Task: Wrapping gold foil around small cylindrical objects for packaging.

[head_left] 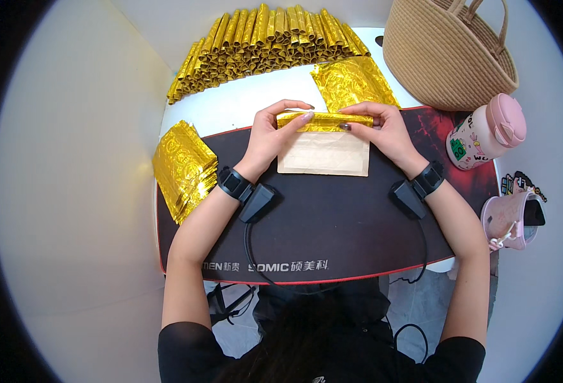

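Note:
A sheet of gold foil paper (323,154) lies on the dark mat with its plain beige side up. Its far edge is folded or rolled toward me, showing a shiny gold strip (325,121). My left hand (275,133) grips the left end of that strip, thumb on top and fingers behind. At the other end, my right hand (383,131) pinches it the same way. The underside of the strip is hidden. Just beyond my hands lies a stack of flat gold sheets (351,83), and another fanned stack (185,169) rests left of my left forearm.
Many rolled gold tubes (262,41) are piled at the back against the wall. A woven basket (447,57) stands back right, with a pink-lidded bottle (485,133) nearer. A pink cup-shaped holder (503,220) sits at the right edge. Cables run from my wristbands across the black mat (339,223).

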`<action>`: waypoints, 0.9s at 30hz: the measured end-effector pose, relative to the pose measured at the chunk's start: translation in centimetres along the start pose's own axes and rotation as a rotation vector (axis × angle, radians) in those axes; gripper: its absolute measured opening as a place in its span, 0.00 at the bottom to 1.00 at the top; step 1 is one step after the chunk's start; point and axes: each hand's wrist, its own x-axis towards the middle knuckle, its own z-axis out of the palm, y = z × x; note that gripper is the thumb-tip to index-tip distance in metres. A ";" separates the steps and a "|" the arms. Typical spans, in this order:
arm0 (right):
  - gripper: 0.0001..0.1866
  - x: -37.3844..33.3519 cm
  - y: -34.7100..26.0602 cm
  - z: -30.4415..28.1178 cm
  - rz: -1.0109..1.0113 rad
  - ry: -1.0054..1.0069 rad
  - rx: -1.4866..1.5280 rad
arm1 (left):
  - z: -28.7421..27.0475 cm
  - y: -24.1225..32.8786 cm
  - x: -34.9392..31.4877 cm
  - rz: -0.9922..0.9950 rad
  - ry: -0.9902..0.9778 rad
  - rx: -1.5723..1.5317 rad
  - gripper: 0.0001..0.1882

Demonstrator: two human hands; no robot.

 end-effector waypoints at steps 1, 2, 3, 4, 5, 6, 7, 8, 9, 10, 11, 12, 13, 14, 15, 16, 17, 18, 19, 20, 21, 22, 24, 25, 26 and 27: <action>0.14 0.0 0.2 -0.1 0.018 0.008 0.017 | 0.0 -0.1 0.1 0.002 0.001 0.004 0.09; 0.14 0.0 0.2 -0.2 0.019 0.009 0.016 | 0.1 -0.1 0.1 0.002 0.000 0.003 0.09; 0.13 0.0 0.2 -0.3 0.014 0.010 0.002 | 0.1 -0.1 0.1 0.012 -0.002 0.017 0.09; 0.13 0.0 0.2 -0.3 0.010 0.011 -0.012 | 0.1 0.0 0.1 0.020 -0.002 0.032 0.09; 0.13 0.0 0.2 -0.3 0.010 0.011 -0.012 | 0.2 0.0 0.1 0.020 -0.003 0.031 0.09; 0.13 0.0 0.2 -0.2 0.006 0.013 0.004 | 0.2 0.0 0.0 0.019 -0.012 0.062 0.09; 0.13 0.0 0.1 -0.2 0.000 0.013 0.020 | 0.1 0.1 -0.1 0.018 -0.020 0.094 0.10; 0.13 0.0 0.2 -0.1 0.000 0.012 0.022 | 0.0 0.0 -0.1 0.017 -0.018 0.095 0.10; 0.12 0.1 0.2 0.0 0.005 0.016 0.027 | 0.0 -0.2 -0.1 0.058 -0.014 0.122 0.10; 0.12 0.1 0.3 0.0 0.011 0.021 0.031 | 0.0 -0.3 -0.1 0.100 -0.011 0.147 0.09; 0.12 0.1 0.2 0.0 0.011 0.022 0.030 | 0.0 -0.3 -0.1 0.100 -0.011 0.147 0.09; 0.12 0.1 0.2 0.0 0.014 0.027 0.039 | -0.1 -0.2 -0.1 0.043 -0.004 0.109 0.09; 0.11 0.0 0.1 0.0 0.017 0.032 0.047 | 0.0 -0.2 -0.1 -0.014 0.003 0.070 0.08; 0.11 0.0 0.1 0.0 0.018 0.032 0.047 | 0.0 -0.2 -0.1 -0.014 0.003 0.069 0.08; 0.10 0.0 0.1 -0.1 0.009 0.030 0.037 | 0.0 -0.4 0.0 -0.008 0.015 0.062 0.08; 0.10 0.0 0.1 -0.1 0.000 0.028 0.027 | 0.0 -0.4 0.0 -0.003 0.027 0.054 0.08; 0.10 0.0 0.1 -0.1 0.001 0.028 0.027 | 0.0 -0.4 0.0 -0.004 0.027 0.054 0.08; 0.10 0.0 0.0 0.0 0.020 0.026 0.027 | 0.0 -0.4 0.1 -0.002 0.028 0.068 0.08; 0.09 0.0 0.0 0.0 0.038 0.023 0.028 | -0.1 -0.4 0.1 -0.001 0.031 0.083 0.08; 0.09 0.0 0.0 0.0 0.038 0.022 0.028 | -0.1 -0.4 0.1 -0.001 0.032 0.083 0.08; 0.10 0.0 0.1 0.0 0.046 0.008 0.042 | -0.1 -0.5 0.1 -0.018 0.036 0.048 0.08; 0.11 0.0 0.2 -0.1 0.053 -0.006 0.056 | -0.1 -0.5 0.1 -0.035 0.040 0.013 0.08; 0.16 0.0 0.5 -0.4 0.071 -0.021 0.055 | -0.1 -0.6 0.2 -0.055 0.072 -0.008 0.08; 0.21 0.1 0.1 -0.2 0.090 -0.038 0.056 | -0.1 -0.6 0.1 -0.076 0.105 -0.028 0.08; 0.21 0.1 -0.3 0.0 0.090 -0.040 0.056 | -0.1 -0.6 0.2 -0.076 0.107 -0.027 0.08; 0.28 -0.1 -0.8 0.2 0.027 -0.057 0.096 | -0.1 -0.5 0.2 -0.072 0.141 -0.097 0.08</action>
